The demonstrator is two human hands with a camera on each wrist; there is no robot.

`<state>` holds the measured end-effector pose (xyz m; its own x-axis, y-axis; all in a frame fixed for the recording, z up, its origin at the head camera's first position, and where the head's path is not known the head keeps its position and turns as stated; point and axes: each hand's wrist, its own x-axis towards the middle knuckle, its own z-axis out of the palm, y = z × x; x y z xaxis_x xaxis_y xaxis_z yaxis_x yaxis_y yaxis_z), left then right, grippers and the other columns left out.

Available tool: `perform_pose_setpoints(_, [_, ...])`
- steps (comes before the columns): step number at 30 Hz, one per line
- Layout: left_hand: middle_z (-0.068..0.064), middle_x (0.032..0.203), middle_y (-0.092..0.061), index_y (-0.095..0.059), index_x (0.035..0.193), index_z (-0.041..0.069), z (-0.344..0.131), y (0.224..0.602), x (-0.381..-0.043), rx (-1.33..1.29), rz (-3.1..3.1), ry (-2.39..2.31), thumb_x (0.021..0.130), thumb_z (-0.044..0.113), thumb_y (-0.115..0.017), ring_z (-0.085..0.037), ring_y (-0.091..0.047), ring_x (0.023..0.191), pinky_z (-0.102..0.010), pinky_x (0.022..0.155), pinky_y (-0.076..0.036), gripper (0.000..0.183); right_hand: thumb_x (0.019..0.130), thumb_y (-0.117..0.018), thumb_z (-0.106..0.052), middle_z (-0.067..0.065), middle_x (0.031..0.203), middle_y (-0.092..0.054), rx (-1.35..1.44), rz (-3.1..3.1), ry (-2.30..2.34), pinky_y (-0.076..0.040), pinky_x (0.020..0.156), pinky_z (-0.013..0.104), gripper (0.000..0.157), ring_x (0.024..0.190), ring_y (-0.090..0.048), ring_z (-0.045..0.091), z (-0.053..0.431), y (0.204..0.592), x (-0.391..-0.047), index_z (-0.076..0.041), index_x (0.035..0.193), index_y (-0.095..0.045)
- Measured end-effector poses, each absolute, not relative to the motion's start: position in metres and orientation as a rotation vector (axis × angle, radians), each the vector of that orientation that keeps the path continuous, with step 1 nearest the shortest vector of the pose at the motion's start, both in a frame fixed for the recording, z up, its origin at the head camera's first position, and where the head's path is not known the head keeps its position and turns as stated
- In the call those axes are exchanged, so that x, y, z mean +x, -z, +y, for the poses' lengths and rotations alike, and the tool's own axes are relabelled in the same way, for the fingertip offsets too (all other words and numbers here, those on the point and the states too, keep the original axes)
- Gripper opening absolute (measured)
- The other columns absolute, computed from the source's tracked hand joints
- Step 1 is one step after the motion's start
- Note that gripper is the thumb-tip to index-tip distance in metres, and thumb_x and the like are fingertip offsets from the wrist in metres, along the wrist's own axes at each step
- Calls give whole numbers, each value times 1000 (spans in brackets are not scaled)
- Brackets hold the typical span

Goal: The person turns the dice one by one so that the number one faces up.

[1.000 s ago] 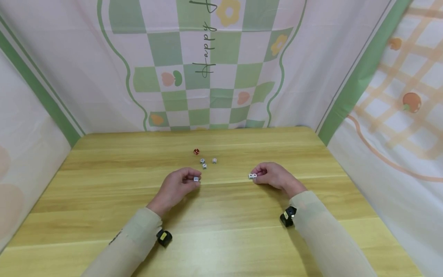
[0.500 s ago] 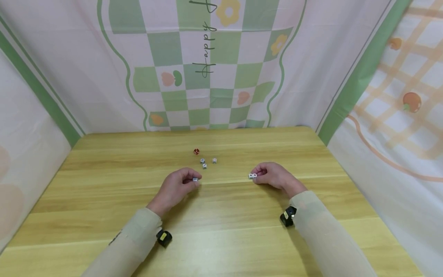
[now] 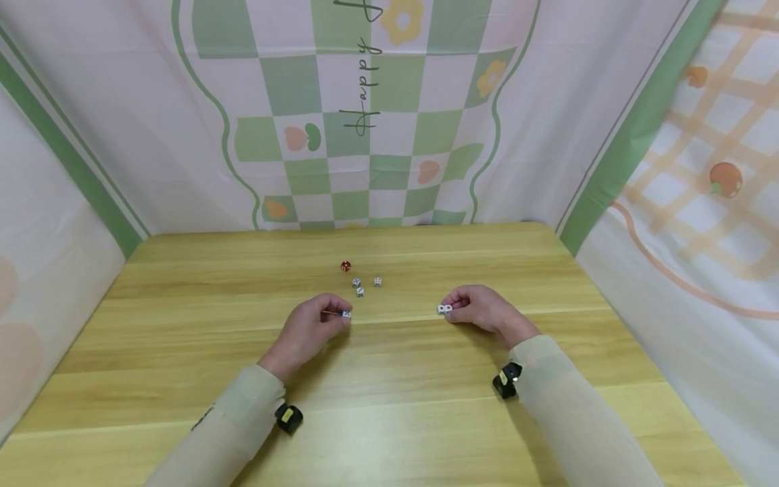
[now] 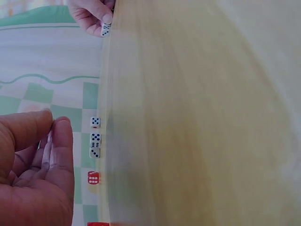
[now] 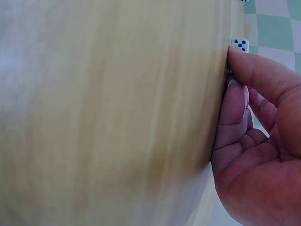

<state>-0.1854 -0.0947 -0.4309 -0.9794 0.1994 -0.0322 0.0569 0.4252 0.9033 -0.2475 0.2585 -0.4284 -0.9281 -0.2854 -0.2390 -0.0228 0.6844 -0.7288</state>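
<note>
In the head view, my left hand (image 3: 312, 329) pinches a white die (image 3: 346, 314) between thumb and fingertips, low over the table. The left wrist view shows this hand's thumb and fingers close together, with its die hidden. Across from it, my right hand (image 3: 483, 310) holds two white dice (image 3: 445, 309) side by side at its fingertips, right by the tabletop. The right wrist view shows a blue-pipped die (image 5: 240, 45) just beyond the thumb tip. Between the hands and farther back lie white dice (image 3: 360, 292), (image 3: 356, 282) and a third white die (image 3: 378, 281).
A red die (image 3: 345, 266) lies behind the white ones on the wooden table (image 3: 389, 379). Fabric curtains (image 3: 398, 142) with green checks and fruit prints rise at the table's back and sides. A black wrist camera (image 3: 289, 418) sits below the left sleeve, another wrist camera (image 3: 506, 381) below the right.
The die in my left hand has turned over between the fingers, its six-pip face giving way to another face. My right hand and the dice on the table have stayed still.
</note>
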Motion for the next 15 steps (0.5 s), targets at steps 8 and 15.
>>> perform_pose_setpoints(8, [-4,114,-72,-71,129,9,-97,430,-184,283,2539,-1578,101,13,-69,-19,-63,102,-29,83,-55,28,92,-78,-11,5,100,-70,-258,2565,1101,-48,87,32,20,90,-59,16,258,428,-247,-3,110,-72])
perform_pose_setpoints(15, [-3,112,-71,-71,126,10,-98,429,-183,284,2549,-1558,102,14,-68,-19,-61,99,-29,80,-54,25,92,-78,-11,5,100,-70,-264,2565,1102,-48,87,32,21,89,-59,16,259,428,-248,-3,110,-72])
